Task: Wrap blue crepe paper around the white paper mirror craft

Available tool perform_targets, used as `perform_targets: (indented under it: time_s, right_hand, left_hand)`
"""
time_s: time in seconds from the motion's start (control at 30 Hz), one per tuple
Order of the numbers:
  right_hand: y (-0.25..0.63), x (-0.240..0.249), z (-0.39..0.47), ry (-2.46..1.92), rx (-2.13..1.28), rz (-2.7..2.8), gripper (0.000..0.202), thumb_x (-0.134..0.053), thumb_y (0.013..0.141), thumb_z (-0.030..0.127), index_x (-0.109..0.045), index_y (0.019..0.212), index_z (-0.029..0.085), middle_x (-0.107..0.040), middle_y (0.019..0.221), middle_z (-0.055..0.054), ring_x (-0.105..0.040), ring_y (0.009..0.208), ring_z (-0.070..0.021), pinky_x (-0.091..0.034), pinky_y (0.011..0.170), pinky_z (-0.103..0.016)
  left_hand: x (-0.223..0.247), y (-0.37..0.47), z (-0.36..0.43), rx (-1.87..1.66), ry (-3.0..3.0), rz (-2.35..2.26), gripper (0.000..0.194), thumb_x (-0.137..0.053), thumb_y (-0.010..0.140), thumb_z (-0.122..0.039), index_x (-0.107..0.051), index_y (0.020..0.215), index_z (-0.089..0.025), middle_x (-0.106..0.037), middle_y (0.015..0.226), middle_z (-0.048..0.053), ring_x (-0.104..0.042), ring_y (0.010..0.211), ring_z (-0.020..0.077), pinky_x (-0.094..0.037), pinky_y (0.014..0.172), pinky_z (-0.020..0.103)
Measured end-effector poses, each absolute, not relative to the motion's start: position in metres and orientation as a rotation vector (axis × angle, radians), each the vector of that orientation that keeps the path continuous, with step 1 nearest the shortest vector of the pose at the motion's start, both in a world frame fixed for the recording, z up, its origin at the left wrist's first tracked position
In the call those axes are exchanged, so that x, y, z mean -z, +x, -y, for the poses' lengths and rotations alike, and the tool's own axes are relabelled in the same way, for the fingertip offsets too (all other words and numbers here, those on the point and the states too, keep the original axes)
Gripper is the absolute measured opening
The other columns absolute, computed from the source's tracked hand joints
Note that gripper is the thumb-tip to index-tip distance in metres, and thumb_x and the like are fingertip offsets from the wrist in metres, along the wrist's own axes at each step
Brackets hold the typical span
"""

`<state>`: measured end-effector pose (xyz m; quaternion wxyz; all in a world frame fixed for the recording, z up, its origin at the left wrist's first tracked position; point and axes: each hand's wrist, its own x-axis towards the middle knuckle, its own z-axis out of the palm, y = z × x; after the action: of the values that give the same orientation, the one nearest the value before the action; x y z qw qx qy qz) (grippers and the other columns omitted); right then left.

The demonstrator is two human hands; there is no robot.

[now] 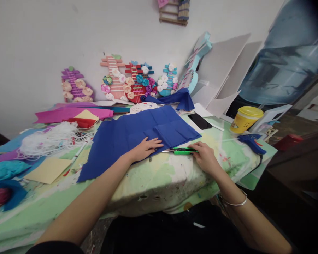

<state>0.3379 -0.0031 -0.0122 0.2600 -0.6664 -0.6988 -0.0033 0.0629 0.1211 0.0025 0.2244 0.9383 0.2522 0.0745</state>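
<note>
A large sheet of dark blue paper or thin cloth (122, 137), creased from folding, lies across the table with part of it folded over at the right. My left hand (146, 148) rests flat near its front edge, fingers spread, pressing the folded part. Beside the sheet's front right corner, my right hand (203, 157) has its fingers closed on a green-and-black cutter (184, 151). The cutter lies low over the tabletop, its thin metal blade pointing left at the blue edge, close to my left fingertips.
A black phone (200, 121), a yellow lidded cup (246, 119) and a blue glue gun (253, 143) stand or lie at the right. White string (51, 139) and coloured sheets (74, 114) cover the left. Flower-decorated guitar shapes (112, 77) lean against the wall.
</note>
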Motion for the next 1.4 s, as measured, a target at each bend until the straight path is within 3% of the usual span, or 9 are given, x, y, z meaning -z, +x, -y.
perform_targets:
  time_s: [0.5, 1.03, 1.4]
  right_hand:
    - [0.342, 0.007, 0.000, -1.788, -0.007, 1.923, 0.030, -0.051, 0.080, 0.009, -0.068, 0.101, 0.020, -0.063, 0.105, -0.008, -0.054, 0.100, -0.0246, -0.041, 0.087, -0.038]
    - [0.354, 0.008, -0.001, -1.767, -0.007, 1.955, 0.031, -0.050, 0.079, 0.009, -0.069, 0.102, 0.020, -0.065, 0.103, -0.009, -0.056, 0.097, -0.0247, -0.044, 0.087, -0.038]
    - [0.348, 0.000, -0.015, -1.767, -0.071, 1.985, 0.032, -0.052, 0.077, 0.007, -0.069, 0.101, 0.019, -0.066, 0.102, -0.008, -0.058, 0.097, -0.0235, -0.044, 0.088, -0.036]
  left_hand:
    - [-0.005, 0.062, -0.119, -0.214, 2.566, -0.682, 0.043, -0.047, 0.090, -0.029, -0.045, 0.133, -0.034, -0.034, 0.148, 0.001, -0.022, 0.140, 0.0218, -0.001, 0.111, 0.058]
    - [-0.007, 0.061, -0.121, -0.204, 2.515, -0.666, 0.044, -0.041, 0.090, -0.020, -0.046, 0.132, -0.033, -0.034, 0.148, 0.001, -0.022, 0.140, 0.0188, 0.002, 0.111, 0.056]
    - [-0.008, 0.062, -0.121, -0.206, 2.511, -0.660, 0.041, -0.043, 0.091, -0.024, -0.047, 0.131, -0.032, -0.034, 0.148, 0.002, -0.021, 0.141, 0.0199, 0.003, 0.111, 0.057]
